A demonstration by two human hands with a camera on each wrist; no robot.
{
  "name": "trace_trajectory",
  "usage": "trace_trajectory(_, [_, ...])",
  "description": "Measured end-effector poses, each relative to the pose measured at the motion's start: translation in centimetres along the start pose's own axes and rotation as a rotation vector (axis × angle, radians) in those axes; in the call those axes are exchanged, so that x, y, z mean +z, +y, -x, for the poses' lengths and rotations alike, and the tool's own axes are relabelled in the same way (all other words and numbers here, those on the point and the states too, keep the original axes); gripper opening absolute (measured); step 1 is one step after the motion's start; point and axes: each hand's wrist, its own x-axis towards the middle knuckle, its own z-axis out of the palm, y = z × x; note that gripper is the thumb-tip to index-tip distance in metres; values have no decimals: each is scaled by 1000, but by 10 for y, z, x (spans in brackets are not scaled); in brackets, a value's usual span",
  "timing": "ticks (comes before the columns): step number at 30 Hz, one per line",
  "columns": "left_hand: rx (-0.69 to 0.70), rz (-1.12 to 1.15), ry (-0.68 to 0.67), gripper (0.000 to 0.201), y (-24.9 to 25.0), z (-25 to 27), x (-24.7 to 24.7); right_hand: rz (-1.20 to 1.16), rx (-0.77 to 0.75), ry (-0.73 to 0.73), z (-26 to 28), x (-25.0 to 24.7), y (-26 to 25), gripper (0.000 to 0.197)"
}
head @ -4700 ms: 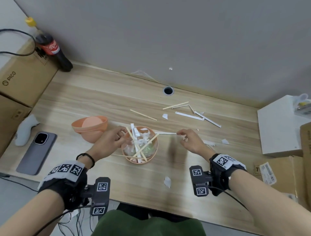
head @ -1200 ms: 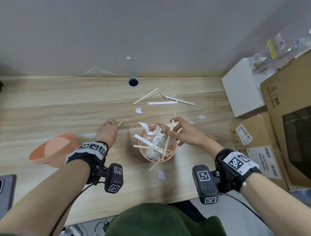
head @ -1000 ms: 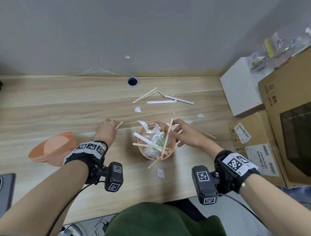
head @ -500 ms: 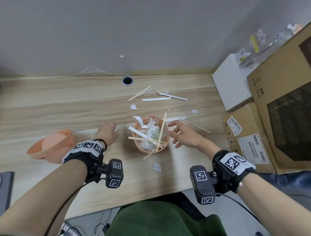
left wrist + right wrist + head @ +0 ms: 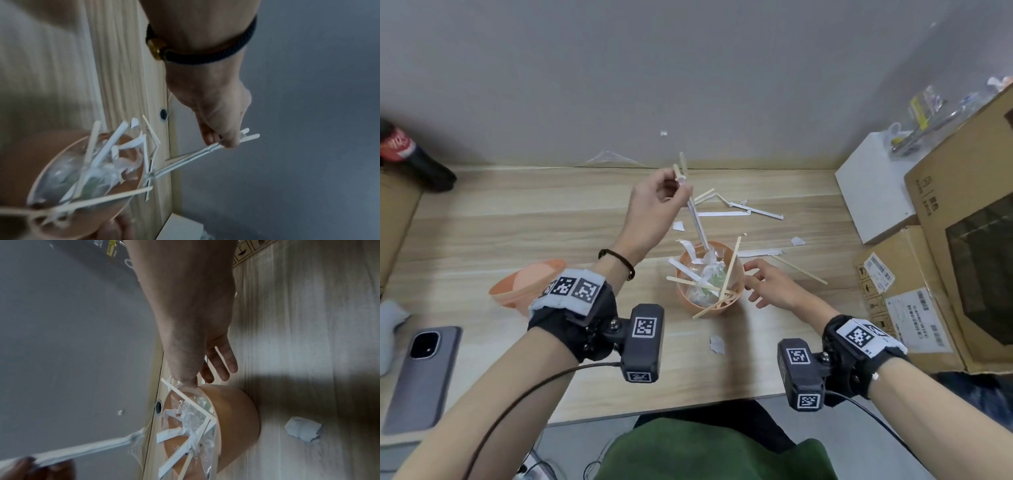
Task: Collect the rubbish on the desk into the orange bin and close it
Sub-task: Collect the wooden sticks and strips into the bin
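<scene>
Head view: The left hand [image 5: 654, 202] is raised above the wooden desk [image 5: 517, 233], pinching a bundle of white paper strips and pale wooden sticks [image 5: 690, 202] whose lower end dips into the round orange plastic bin [image 5: 710, 281] directly below the grip. Half a second ago that hand lay low on the desk, left of the bin.
Right hand: The right hand [image 5: 774, 286], fingers spread and holding nothing, sits just beside the bin's right rim.
Lid: The orange dome-shaped lid [image 5: 524, 287] lies well left of the grip; white paper scraps [image 5: 736, 212] remain on the desk beyond it.
Left wrist view: Thumb and fingers [image 5: 228, 139] clamp the bundle [image 5: 195, 154] near its upper end.
Right wrist view: The thumb [image 5: 185, 379] touches the bin's rim [image 5: 213, 402]; a crumpled white scrap [image 5: 302, 430] lies near the bin.
</scene>
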Motion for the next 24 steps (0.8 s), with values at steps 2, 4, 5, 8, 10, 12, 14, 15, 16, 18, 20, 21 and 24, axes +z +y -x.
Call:
trace_trajectory(2, [-55,-61,-191,5,-10,12,14,-2,-1,4,2,0,1,30])
trace_trajectory(4, [-100,-161,-355,12,-29,24,26,-11,-2,6,4,0,2,30])
trace_trajectory(5, [-98,-226,-406,12,-40,29,31,-17,-2,7,5,-1,3,30])
trace_trajectory(8, [-60,-386,-484,7,-59,40,38,-32,-1,10,7,-2,4,29])
trace_trajectory(10, [-30,-406,-487,7,-60,41,38,-38,-2,15,8,-2,6,28])
trace_trajectory(12, [-14,-402,-465,5,-57,42,33,-47,-5,12,7,-1,7,27])
trace_trajectory(14, [-18,-407,-439,5,-55,40,25,-52,-3,8,7,2,8,25])
trace_trajectory(15, [-18,-427,-432,5,-56,40,20,-54,1,10,7,4,9,24])
trace_trajectory(16, [-10,-456,-434,5,-57,41,15,-60,6,12,7,6,10,22])
trace_trajectory(18, [18,-522,-445,6,-62,43,8,-85,30,15,8,10,14,19])
trace_trajectory(20, [29,-607,-428,11,-71,46,5,-105,57,7,10,12,20,18])
trace_trajectory(21, [25,-674,-414,16,-77,46,5,-109,71,-2,11,13,23,18])
trace_trajectory(24, [-27,-719,-428,32,-91,50,6,-132,101,-34,14,13,30,19])
